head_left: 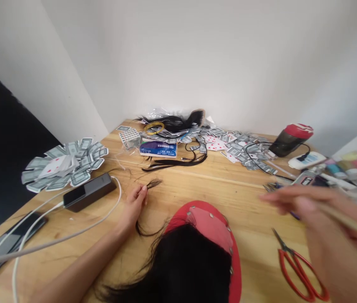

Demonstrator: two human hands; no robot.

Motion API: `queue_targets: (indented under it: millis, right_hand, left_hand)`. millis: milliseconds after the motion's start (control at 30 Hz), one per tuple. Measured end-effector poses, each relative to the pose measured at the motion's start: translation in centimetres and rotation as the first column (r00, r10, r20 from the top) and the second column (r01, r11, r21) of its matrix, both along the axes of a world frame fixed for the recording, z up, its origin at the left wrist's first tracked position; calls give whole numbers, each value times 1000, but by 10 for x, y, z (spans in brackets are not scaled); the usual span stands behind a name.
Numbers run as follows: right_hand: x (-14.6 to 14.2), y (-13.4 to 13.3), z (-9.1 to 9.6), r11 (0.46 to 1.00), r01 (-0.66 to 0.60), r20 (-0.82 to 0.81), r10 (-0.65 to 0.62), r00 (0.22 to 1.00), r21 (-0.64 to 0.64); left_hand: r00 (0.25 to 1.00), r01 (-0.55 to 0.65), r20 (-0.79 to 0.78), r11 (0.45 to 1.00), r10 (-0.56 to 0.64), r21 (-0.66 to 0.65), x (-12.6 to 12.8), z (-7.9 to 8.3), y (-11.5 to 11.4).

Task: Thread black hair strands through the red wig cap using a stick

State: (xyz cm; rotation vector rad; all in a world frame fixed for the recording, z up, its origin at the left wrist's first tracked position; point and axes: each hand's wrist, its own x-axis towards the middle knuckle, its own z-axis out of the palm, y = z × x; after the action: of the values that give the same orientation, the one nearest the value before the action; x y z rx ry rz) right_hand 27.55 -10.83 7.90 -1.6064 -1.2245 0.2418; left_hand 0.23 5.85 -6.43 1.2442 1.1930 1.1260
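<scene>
- The left hand point(135, 203) rests on the tabletop point(222, 185), its fingers point(142, 192) pinched shut on a hair strand point(153, 183) whose tuft pokes out just past the fingertips.
- A red head form point(211, 227) with a black wig point(185, 265) lies between the hands, near those fingers.
- The right hand point(307, 206), blurred, has its fingers closed around a thin stick point(349, 219), with red scissors point(298, 265) just below.

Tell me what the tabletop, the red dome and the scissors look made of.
Tabletop: pale wood, matte; grain and plank seams show. Red dome: likely fabric or padded vinyl, dull finish, with metal pins stuck in; unsure which. Scissors: dark metal blades, glossy red handles, probably plastic-coated.
</scene>
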Motion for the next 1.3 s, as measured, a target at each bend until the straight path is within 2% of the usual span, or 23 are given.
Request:
queue_targets:
  millis: [33,67,100,200,400,567,633,800,933,1100,1167,1300]
  right_hand:
    - [-6,-2,-2,995,-92,93,97,991,-48]
    - [-13,-2,-5,969,-204,170,226,959,-137]
    - [-21,-2,-8,944,-284,223,317,922,-168]
    - [-44,5,-21,899,-350,355,427,832,-263]
    - [-76,11,-31,871,-396,410,487,771,-289]
    - [-103,17,-33,846,-410,536,533,654,-341]
    - [-114,17,-41,819,-453,576,572,584,-354]
    - [-130,7,-63,712,-566,668,661,341,-415]
    - [-134,-1,-62,668,-590,698,678,230,-454]
    - [-133,1,-54,650,-601,718,674,174,-465]
    - [-133,5,-55,660,-597,721,667,187,-456]
    - [-135,16,-60,716,-544,721,641,264,-438]
  left_hand:
    - [1000,4,-16,1000,-4,26,1,0,-1]
    - [999,10,-33,999,-8,51,1,0,-2]
    - [999,17,-49,997,-13,75,2,0,-2]
    - [995,39,-98,990,-25,137,2,-1,-2]
    - [980,101,-187,977,-65,186,0,-7,1]
    - [971,128,-226,973,-82,194,0,-7,1]
    - [965,134,-248,972,-83,195,0,-8,1]
    - [946,148,-312,973,-88,174,-1,-15,3]
    - [934,166,-341,973,-104,158,-1,-19,3]
    - [927,194,-353,968,-127,160,0,-15,3]
    - [923,203,-362,966,-134,162,0,-13,2]
    - [911,220,-387,962,-144,159,-1,-12,1]
